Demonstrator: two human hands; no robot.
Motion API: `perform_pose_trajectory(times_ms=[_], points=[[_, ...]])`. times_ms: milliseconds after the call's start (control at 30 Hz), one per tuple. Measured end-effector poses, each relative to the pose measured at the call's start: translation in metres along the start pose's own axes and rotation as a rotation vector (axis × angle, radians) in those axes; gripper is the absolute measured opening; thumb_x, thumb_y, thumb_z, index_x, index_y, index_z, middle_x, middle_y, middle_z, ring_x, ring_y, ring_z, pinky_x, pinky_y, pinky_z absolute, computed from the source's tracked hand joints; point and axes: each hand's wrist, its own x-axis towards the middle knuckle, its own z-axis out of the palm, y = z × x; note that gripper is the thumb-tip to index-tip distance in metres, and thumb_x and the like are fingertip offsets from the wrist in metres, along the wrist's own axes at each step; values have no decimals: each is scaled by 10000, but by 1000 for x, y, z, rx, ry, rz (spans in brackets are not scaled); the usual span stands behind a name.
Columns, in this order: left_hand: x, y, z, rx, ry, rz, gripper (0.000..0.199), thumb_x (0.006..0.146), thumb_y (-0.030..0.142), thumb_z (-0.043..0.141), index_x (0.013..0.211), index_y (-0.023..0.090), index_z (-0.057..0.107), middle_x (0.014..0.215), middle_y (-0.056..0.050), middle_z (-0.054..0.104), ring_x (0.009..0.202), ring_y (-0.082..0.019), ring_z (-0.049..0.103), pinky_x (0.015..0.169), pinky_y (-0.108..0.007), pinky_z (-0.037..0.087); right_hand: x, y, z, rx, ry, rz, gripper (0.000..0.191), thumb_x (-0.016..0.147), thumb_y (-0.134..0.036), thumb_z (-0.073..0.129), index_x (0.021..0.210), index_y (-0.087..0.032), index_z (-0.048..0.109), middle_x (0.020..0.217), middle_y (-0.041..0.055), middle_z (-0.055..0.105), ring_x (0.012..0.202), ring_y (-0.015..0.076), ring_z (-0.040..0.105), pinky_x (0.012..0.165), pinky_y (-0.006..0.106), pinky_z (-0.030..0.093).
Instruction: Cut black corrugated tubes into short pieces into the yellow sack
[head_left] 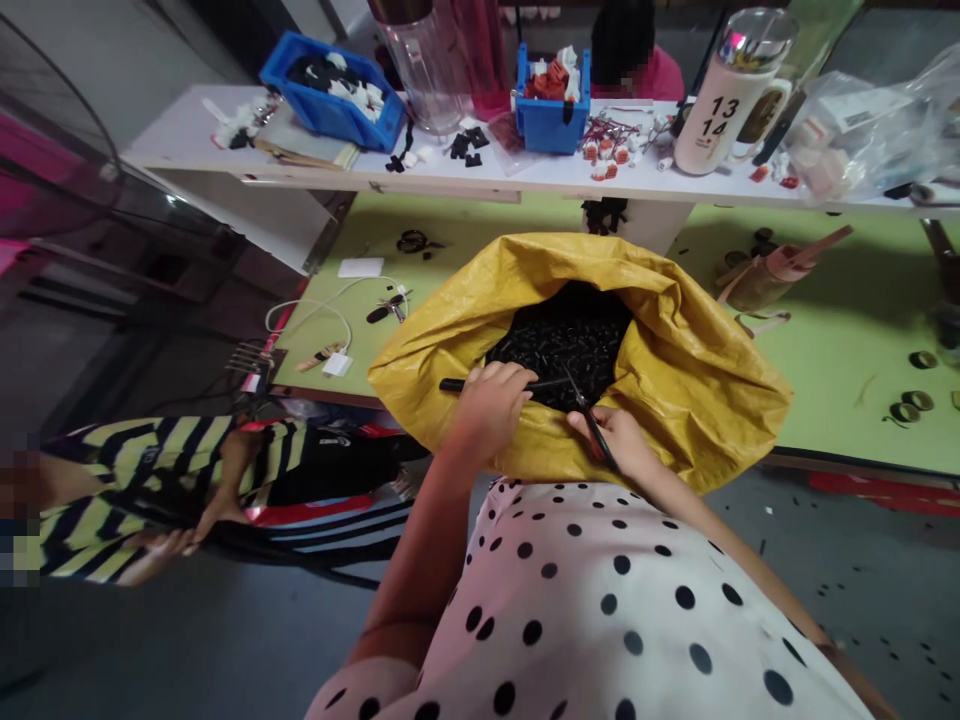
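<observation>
A yellow sack (pixel 697 370) lies open in front of me, with many small black pieces (pixel 570 340) inside. Over its near rim, my left hand (pixel 493 405) is closed round a black tube (pixel 453 385), whose right end reaches over the opening. My right hand (pixel 616 440) grips black-handled scissors (pixel 598 436). The scissor blades point up and left and are at the tube's right end; whether they touch it is too small to tell.
Behind the sack, a white shelf (pixel 480 182) carries blue bins (pixel 553 125), bottles and loose connectors. The green table (pixel 840 400) holds tape rolls, keys and a white cable. A person in a striped shirt (pixel 180 450) is at left, holding black tubing.
</observation>
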Motion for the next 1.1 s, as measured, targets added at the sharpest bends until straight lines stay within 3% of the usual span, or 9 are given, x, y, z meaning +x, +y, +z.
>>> perform_pose_trajectory(times_ms=[133, 300, 567, 1100], points=[[0, -2, 6, -29, 59, -60, 238, 1025, 265, 521, 1186, 214, 687, 1182, -93, 727, 1103, -282, 630, 987, -448, 470, -2, 4, 2, 114, 7, -45, 689, 824, -881, 502, 616, -226, 448, 545, -1, 506, 541, 150, 458, 565, 290, 341], [-1, -5, 7, -86, 126, -111, 263, 1043, 292, 490, 1207, 202, 675, 1179, -92, 729, 1113, -275, 640, 1000, -430, 481, -7, 5, -3, 99, -101, -160, 662, 884, -866, 413, 743, -222, 478, 731, 11, 554, 684, 174, 510, 646, 302, 398], [1, 5, 9, -113, 89, -52, 250, 1042, 287, 484, 1181, 208, 676, 1132, -90, 724, 1068, -255, 652, 977, -415, 502, -5, -3, -3, 63, -127, -132, 633, 912, -847, 397, 807, -229, 481, 786, 13, 574, 756, 203, 563, 730, 336, 443], [4, 7, 14, -169, 139, -58, 236, 1038, 293, 498, 1167, 219, 681, 1126, -76, 724, 1070, -238, 657, 989, -402, 512, -4, -10, -8, -38, -115, -87, 599, 924, -822, 428, 808, -238, 491, 753, 34, 626, 709, 216, 591, 663, 326, 419]])
